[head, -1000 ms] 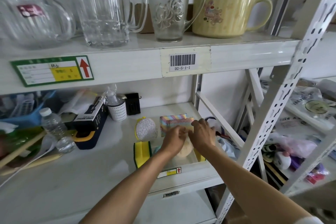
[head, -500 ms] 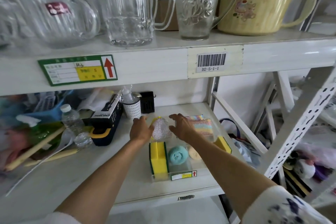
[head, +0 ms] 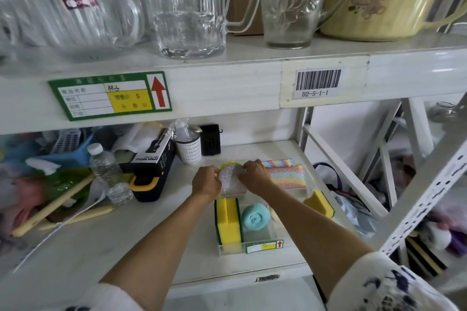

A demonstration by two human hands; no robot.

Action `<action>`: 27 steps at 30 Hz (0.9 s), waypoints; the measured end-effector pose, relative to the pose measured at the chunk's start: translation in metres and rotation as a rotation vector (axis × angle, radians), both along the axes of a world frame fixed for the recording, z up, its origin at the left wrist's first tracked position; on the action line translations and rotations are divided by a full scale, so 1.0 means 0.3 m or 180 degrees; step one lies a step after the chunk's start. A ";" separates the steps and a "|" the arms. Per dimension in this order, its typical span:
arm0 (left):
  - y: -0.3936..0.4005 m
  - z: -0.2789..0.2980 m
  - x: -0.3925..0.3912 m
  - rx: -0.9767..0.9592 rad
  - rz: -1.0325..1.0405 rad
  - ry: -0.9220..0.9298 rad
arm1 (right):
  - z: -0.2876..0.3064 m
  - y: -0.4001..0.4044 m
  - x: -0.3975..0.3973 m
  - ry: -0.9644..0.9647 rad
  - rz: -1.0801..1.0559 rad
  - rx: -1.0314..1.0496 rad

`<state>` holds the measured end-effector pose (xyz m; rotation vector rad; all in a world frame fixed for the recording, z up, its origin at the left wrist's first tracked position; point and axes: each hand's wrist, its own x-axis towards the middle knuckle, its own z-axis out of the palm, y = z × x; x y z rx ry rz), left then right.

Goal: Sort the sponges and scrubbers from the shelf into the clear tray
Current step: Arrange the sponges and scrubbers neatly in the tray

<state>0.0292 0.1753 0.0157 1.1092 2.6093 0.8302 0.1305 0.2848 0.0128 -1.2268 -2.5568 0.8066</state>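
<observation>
Gripping the silver scrubber [head: 232, 180], both hands [head: 206, 182] [head: 255, 175] sit behind the clear tray [head: 262, 247], beside a rainbow sponge [head: 286, 175].

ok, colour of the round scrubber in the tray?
Teal round scrubber, seen in the head view.

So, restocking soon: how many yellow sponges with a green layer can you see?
2. One sponge stands on edge at the tray's left end; the other lies at its right side, by the right forearm. More may be hidden under the arms.
</observation>
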 end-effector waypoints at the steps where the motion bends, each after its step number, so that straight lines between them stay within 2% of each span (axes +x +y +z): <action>1: 0.005 -0.001 -0.001 -0.0012 -0.0032 0.0048 | -0.002 0.003 0.001 0.0033 -0.0021 0.0011; 9: 0.052 -0.015 -0.002 -0.0207 -0.0037 0.0308 | -0.003 0.011 -0.001 0.0242 0.0008 0.0194; 18: 0.072 -0.017 0.002 -0.0221 0.0057 0.0284 | 0.005 0.040 0.036 0.0473 0.0024 0.0239; 23: 0.129 0.018 0.063 0.0150 -0.0260 0.0288 | 0.031 0.146 0.159 0.0536 -0.0603 0.0727; 27: 0.203 0.029 0.146 0.0123 -0.0751 0.0132 | 0.021 0.230 0.271 0.0152 -0.1107 0.0841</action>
